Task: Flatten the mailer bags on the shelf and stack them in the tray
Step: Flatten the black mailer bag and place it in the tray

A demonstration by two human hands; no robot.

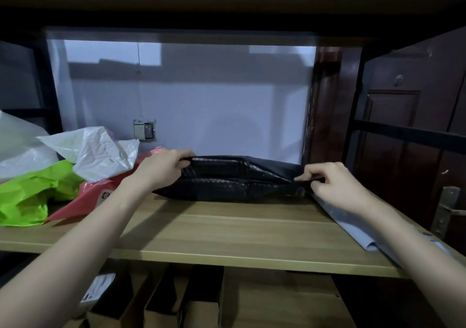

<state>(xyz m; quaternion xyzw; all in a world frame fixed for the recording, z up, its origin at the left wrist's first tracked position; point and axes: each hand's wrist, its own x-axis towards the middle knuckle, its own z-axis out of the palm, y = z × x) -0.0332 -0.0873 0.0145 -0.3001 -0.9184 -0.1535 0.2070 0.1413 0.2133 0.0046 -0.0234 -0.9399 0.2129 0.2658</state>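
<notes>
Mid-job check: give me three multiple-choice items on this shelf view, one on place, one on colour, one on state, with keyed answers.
1. Where does the black bubble mailer lie?
A. on the wooden shelf
B. in a tray
C. on the floor

2. What colour is the bag nearest the shelf's left front edge?
A. blue
B. green
C. black

3. How are the hands placed?
A. both idle
B. only the left holds
C. each grips an end of the mailer

Answers:
1 A, it rests toward the back of the wooden shelf.
2 B, the green bag lies there.
3 C, the left hand and right hand curl on opposite ends.
</notes>
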